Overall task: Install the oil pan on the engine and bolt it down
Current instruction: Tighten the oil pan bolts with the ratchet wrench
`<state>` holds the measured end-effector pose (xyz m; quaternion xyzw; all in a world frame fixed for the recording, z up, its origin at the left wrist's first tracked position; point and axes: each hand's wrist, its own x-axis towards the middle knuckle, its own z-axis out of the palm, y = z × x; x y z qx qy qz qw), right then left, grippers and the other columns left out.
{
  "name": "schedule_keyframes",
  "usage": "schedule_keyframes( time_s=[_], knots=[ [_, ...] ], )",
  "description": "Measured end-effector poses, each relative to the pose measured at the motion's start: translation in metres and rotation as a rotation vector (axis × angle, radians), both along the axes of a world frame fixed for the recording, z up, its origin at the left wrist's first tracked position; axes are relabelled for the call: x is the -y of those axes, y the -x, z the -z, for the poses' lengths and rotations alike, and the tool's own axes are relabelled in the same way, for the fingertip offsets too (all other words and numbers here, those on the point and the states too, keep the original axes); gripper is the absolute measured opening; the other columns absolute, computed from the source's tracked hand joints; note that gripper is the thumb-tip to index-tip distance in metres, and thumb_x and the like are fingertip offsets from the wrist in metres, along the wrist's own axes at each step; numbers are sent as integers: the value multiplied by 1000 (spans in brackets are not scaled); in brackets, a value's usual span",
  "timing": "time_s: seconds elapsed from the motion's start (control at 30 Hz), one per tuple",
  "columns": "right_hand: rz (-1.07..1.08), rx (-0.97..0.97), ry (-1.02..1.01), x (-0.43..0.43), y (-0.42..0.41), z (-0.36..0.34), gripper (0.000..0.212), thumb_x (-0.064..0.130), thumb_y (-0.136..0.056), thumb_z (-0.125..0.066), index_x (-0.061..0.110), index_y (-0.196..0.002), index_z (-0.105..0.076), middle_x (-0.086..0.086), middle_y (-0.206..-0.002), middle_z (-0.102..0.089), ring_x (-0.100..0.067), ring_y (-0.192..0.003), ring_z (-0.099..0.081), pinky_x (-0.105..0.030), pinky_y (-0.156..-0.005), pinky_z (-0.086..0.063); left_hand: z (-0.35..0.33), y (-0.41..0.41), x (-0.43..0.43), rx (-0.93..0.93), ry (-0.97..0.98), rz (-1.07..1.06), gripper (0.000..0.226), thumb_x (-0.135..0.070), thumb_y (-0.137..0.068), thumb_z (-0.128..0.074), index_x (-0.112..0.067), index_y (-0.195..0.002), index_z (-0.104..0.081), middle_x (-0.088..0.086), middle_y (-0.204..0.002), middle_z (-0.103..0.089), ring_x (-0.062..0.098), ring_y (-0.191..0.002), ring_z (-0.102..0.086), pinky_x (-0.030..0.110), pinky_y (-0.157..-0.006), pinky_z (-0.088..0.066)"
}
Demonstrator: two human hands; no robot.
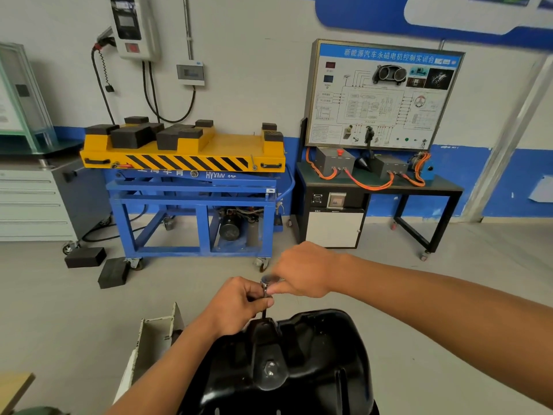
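Your left hand pinches the extension bar standing at the black oil pan's far edge. Your right hand curls round the ratchet on top.

Black oil pan below, left hand gripping ratchet shaft, right hand pinching its head
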<state>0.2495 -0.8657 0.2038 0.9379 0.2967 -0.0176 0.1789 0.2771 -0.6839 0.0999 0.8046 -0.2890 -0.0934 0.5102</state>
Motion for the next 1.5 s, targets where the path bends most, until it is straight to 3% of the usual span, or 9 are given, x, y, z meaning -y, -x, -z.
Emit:
schedule_keyframes(
  time_s=[0.2,0.43,0.6,0.73,0.93,1.1,1.23,1.37,1.5],
  knots=[
    [178,44,-315,-11,19,17,57,56,-99,-43,21,-56,-35,0,-59,-36,-14,-50,-32,-31,-52,-27,-2,1,3,32,-33,8,32,-13,-89,-75,-18,-58,-67,-6,-52,-48,11,-54,-37,23,-54,-36],
    [588,-270,-717,-33,20,25,46,46,-96,-55,11,-66,-53,-7,-60,-59,-17,-41,-57,-22,-37,-40,-6,5,2,128,-82,3,52,-9,-86,-76,-42,-48,-63,-16,-46,-52,0,-47,-40,13,-52,-33],
    [959,-713,-1207,-46,21,19,27,34,-101,-55,9,-91,-55,-13,-76,-64,-20,-53,-66,-26,-44,-56,-9,5,0,118,-90,2,17,0,-83,-72,-2,-67,-72,18,-65,-67,9,-60,-45,35,-60,-44],
    [1046,-847,-1363,-49,23,16,23,27,-103,-51,8,-92,-56,-13,-69,-65,-18,-51,-68,-29,-47,-58,-7,4,0,132,-88,-10,18,8,-81,-66,3,-64,-69,20,-65,-68,11,-61,-47,42,-62,-48],
    [737,-489,-743,-40,14,4,34,35,-95,-62,8,-75,-57,-6,-58,-64,-16,-46,-62,-20,-41,-47,-8,5,1,80,-69,47,45,-8,-90,-72,-32,-52,-65,-7,-49,-45,6,-51,-36,22,-53,-34],
    [358,-209,-100,-43,6,-19,30,27,-91,-68,9,-69,-58,-3,-70,-57,-21,-68,-57,-29,-48,-38,-2,2,4,63,-84,26,43,-13,-91,-73,-4,-54,-53,-7,-51,-34,10,-52,-27,22,-53,-29],
    [142,-61,87,-50,7,-22,25,6,-90,-63,12,-71,-48,-2,-70,-37,-27,-80,-56,-34,-54,-41,-2,2,4,68,-71,20,55,-9,-91,-72,-22,-46,-44,-10,-48,-34,9,-50,-28,20,-53,-30],
    [-100,86,226,-54,12,-18,19,3,-96,-48,12,-96,-65,-4,-82,-57,-28,-94,-61,-41,-80,-55,0,0,1,17,-38,19,41,-8,-91,-71,2,-57,-51,1,-53,-40,15,-55,-33,25,-57,-35],
    [-133,74,228,-43,11,-17,20,0,-93,-50,13,-94,-66,-3,-75,-53,-26,-84,-59,-43,-81,-55,2,0,1,38,-51,18,49,-12,-91,-72,-9,-50,-47,-5,-48,-39,13,-50,-33,20,-53,-34]
  ],
)
